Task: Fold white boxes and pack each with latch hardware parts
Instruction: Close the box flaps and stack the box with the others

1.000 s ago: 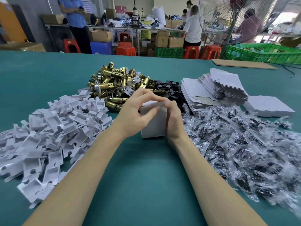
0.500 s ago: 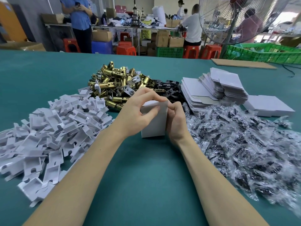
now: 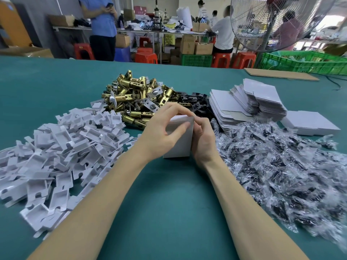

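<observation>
One white box (image 3: pixel 179 141) stands upright on the green desk (image 3: pixel 169 212), clasped between both hands; the left hand (image 3: pixel 161 132) curls over its top-left side, thumb pressed to the front face, fingers arched onto the top flap; the right hand (image 3: pixel 203 139) grips the right edge, fingertips pinching the flap corner; brass latches (image 3: pixel 135 98) lie just beyond the left hand; bagged parts (image 3: pixel 281 166) spread right of the right hand.

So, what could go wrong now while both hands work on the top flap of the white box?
1. The left hand and right hand pinch the white box at its top edge; hard pressure may crease the flap.
2. The brass latches lie heaped right behind the box; a push forward could knock them.
</observation>
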`<state>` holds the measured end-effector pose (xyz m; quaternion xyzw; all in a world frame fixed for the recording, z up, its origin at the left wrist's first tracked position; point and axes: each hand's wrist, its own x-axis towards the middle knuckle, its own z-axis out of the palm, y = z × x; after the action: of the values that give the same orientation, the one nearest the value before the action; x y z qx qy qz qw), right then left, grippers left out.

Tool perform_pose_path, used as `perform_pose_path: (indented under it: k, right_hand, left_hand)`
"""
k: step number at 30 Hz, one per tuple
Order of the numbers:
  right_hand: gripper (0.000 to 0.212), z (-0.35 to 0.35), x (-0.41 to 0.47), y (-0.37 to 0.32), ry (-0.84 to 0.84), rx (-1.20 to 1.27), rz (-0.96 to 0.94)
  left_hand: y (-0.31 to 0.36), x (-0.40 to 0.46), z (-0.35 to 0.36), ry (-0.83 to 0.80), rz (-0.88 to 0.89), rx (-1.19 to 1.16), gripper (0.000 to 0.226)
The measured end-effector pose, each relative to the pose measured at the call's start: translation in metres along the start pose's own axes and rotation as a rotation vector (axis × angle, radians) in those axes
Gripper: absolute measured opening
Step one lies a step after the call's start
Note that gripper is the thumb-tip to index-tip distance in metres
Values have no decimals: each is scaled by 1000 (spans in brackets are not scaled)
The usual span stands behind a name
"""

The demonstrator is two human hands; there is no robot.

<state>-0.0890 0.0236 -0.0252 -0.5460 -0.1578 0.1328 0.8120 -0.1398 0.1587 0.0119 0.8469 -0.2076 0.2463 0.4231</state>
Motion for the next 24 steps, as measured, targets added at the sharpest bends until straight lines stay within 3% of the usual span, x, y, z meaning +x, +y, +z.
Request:
perform_pose_path:
  k: [6, 10, 14, 18, 21, 24]
  right_hand:
    - [50, 2, -2, 3, 3, 5, -61]
    - [55, 4, -4, 3, 13, -9, -72]
    - [38, 7, -3, -11, 47, -153, -169]
    - [31, -9, -5, -42, -18, -381, -272]
    - [21, -20, -9, -62, -200, -594, -184]
    - [22, -24, -11, -74, -290, -678, -119]
  left_hand:
    - [1, 0, 9, 100, 38, -23, 11]
    - [2, 0, 5, 75, 5, -69, 12]
    - [-2, 0, 1, 55, -35, -111, 24]
    - [-9, -7, 7, 168, -261, -304, 54]
    - [-16, -16, 17, 128, -465, -575, 37]
    - [-19, -20, 19, 54, -511, -671, 23]
